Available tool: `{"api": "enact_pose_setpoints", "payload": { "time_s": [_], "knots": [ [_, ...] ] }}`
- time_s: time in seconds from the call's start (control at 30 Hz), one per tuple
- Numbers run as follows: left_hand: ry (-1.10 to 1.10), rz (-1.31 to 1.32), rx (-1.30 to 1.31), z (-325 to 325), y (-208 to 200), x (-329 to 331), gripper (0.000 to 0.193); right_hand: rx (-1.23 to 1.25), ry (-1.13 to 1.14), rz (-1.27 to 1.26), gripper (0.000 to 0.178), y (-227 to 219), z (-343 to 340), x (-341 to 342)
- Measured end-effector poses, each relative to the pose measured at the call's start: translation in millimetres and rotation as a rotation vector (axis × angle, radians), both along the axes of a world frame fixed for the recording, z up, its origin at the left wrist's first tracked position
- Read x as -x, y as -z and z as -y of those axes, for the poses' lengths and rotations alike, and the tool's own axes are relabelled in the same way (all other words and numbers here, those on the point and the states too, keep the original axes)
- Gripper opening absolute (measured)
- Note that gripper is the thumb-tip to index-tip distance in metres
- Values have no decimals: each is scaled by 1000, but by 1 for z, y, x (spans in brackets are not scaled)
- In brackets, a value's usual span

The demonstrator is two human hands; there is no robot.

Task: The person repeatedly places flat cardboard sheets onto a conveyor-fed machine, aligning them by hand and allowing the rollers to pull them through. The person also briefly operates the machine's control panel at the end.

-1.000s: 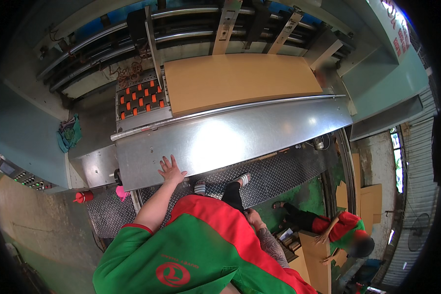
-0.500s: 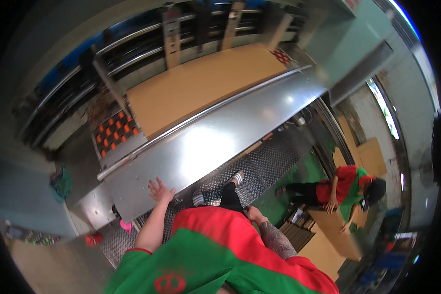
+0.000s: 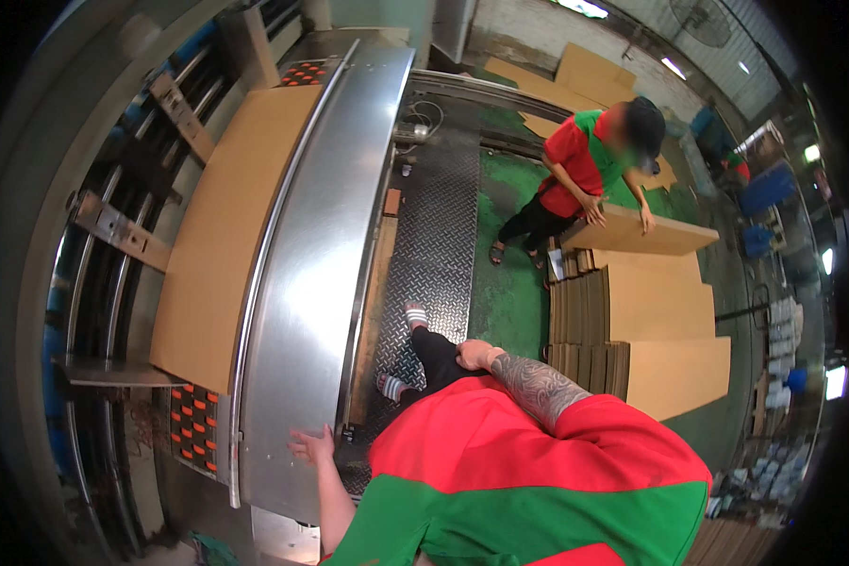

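Observation:
My left hand [image 3: 313, 443] is at the near end of a long shiny metal table [image 3: 302, 311], its fingers spread and holding nothing. Whether the fingertips touch the metal I cannot tell. Against my black trousers [image 3: 432, 357], at the thigh, my right hand [image 3: 474, 355] is closed with the fingers curled under. What is in it, if anything, is hidden. Beyond the table's raised metal bar [image 3: 278, 203], a large brown cardboard sheet [image 3: 236, 208] lies flat in the machine, far from both hands.
Rails and brackets [image 3: 181, 115] of the machine run along the left. Orange rollers [image 3: 193, 424] stand beside the sheet's near end. A patterned metal walkway [image 3: 434, 217] passes under my feet. On the right, a co-worker [image 3: 585, 165] grips a cardboard bundle [image 3: 651, 231] above stacked cardboard [image 3: 670, 368].
My view has turned right, so the table now runs up and down the picture and more of the stacked cardboard shows. My left hand stays spread at the table; the right stays by my thigh.

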State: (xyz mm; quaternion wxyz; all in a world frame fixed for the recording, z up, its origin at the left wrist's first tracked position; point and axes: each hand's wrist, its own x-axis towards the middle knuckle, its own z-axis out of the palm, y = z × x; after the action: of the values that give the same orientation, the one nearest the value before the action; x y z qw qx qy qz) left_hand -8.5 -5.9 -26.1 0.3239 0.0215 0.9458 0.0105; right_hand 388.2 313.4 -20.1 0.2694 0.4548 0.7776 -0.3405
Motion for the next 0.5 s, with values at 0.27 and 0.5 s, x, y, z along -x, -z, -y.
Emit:
{"api": "enact_pose_setpoints", "payload": {
  "time_s": [0.27, 0.5],
  "knots": [
    [70, -53, -25, 0, -1, -1, 130, 50, 72, 44, 45, -9, -19, -22],
    [14, -44, -61, -6, -21, 11, 126, 98, 129, -64, 49, -32, -34, -33]
  ]
}}
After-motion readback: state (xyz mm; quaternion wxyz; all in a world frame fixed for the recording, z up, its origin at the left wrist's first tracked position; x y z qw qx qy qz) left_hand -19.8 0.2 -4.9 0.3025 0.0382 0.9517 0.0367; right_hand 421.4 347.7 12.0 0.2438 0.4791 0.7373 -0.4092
